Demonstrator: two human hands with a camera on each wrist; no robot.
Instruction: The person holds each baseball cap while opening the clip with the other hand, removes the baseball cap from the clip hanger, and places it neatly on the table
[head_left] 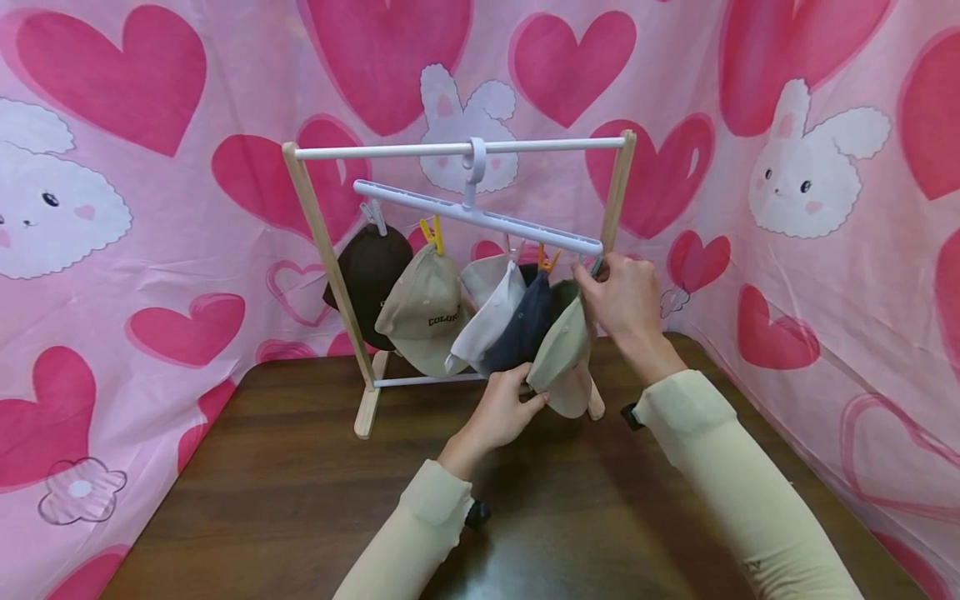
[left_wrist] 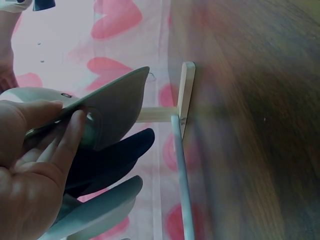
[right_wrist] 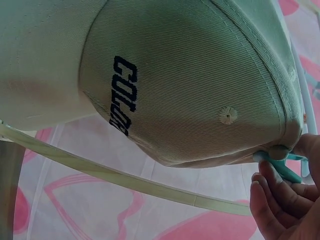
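While the left hand [head_left: 497,412] pinches the pale green cap [head_left: 558,343] by its edge, right hand [head_left: 628,302] pinches teal clip [right_wrist: 286,171] at hanger [head_left: 420,201] right end; navy cap [head_left: 519,325] hangs just left.

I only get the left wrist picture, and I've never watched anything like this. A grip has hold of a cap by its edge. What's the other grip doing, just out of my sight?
Observer: In the right wrist view, the right grip pinches a teal clothespin at the upper end of the cap.

Visitor: Oh, like laundry! What's it all hanging from?

Observer: The head view shows a pale hanger hooked over a white bar.

Visitor: Does that hanger sit level?

Observer: No, it slants, with its lower end near the right grip.
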